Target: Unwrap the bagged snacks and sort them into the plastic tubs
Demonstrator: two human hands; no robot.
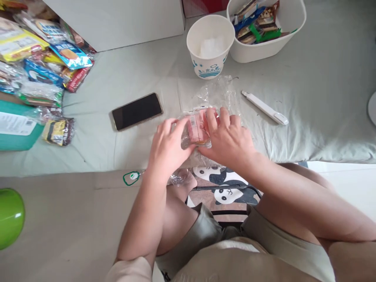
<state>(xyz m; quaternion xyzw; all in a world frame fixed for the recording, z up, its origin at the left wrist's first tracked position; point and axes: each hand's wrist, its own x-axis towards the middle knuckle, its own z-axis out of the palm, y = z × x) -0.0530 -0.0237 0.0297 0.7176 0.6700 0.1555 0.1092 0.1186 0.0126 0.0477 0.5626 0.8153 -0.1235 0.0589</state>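
Note:
Both hands are around a small bundle of pink snack packets at the front of the cloth-covered surface. My left hand curves along their left side, thumb low and fingers at the upper edge. My right hand presses on their right side, its fingers bent over the top and covering part of them. The two thumbs nearly meet at the near edge. Beneath and behind the packets spreads a crumpled clear plastic bag.
A black phone lies left, a white utility knife right. Behind stand a paper cup with something white inside and a white bin of snacks. Wrapped snacks pile up at left; a small packet lies apart.

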